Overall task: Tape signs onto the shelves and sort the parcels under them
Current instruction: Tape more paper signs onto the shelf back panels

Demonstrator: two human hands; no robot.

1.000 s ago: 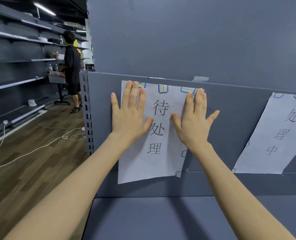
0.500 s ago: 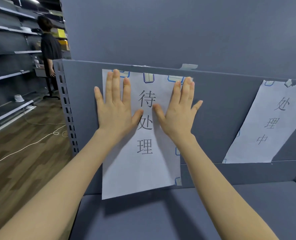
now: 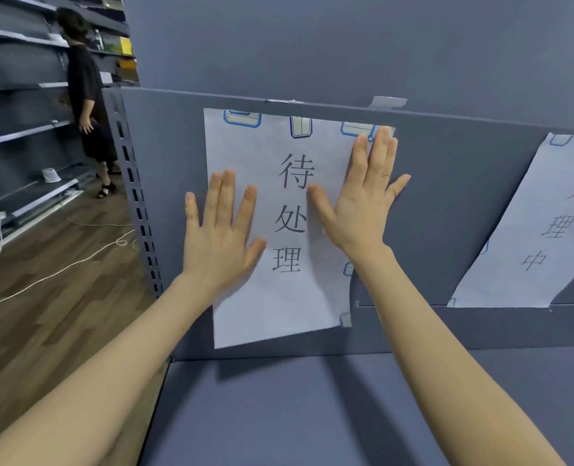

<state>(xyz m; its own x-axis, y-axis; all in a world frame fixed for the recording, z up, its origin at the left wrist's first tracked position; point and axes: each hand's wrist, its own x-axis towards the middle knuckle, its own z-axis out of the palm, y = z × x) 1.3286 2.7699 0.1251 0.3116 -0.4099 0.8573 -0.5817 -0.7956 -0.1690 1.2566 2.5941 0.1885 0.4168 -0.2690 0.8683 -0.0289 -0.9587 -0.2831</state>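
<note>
A white paper sign [image 3: 279, 307] with three black characters hangs on the grey back panel [image 3: 447, 196] of the shelf, held by blue-edged tape pieces [image 3: 300, 126] along its top edge. My left hand [image 3: 221, 237] lies flat with straight fingers on the sign's left edge, about mid-height. My right hand [image 3: 363, 200] presses flat on the sign's right side, fingertips at the top right tape. The sign's bottom edge curls slightly off the panel. A second taped sign [image 3: 527, 237] hangs further right.
The grey shelf board [image 3: 312, 415] lies below the signs. A perforated upright [image 3: 134, 196] marks the shelf's left end. Another person [image 3: 87, 95] stands at the far shelves on the left. White cables [image 3: 60, 267] trail over the wooden floor.
My left hand has slid down the sign's left side from the top to mid-height. My right hand stays near the top right corner. The view has shifted.
</note>
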